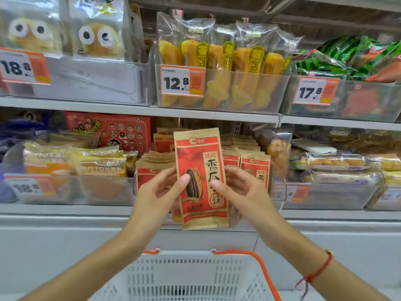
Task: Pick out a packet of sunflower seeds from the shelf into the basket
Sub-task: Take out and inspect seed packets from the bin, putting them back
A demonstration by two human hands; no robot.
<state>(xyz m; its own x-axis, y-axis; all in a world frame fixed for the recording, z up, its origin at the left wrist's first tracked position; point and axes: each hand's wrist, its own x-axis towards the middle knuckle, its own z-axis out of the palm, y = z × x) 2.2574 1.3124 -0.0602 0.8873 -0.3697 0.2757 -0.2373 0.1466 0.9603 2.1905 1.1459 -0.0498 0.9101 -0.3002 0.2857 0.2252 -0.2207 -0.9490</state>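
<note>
Together, the left hand (161, 190) and the right hand (237, 187) are pinching a packet of sunflower seeds (200, 178) at the centre of the frame, each thumb pressing on its printed front while the fingers are curling behind its edges. Both forearms are reaching up from the lower corners, and a red string bracelet (314, 273) is circling the right wrist. Flat, tall and rectangular, the packet is showing matte brown paper with a red panel and a striped dark seed; it is standing nearly upright, just in front of a row of matching packets (253, 168) on the lower shelf (65, 210). Directly below, at the bottom centre, a white plastic basket (186, 276) with slotted walls and an orange handle is sitting open. Higher up, glossy clear bags of yellow bread sticks (219, 59) are standing in a frosted bin.
</note>
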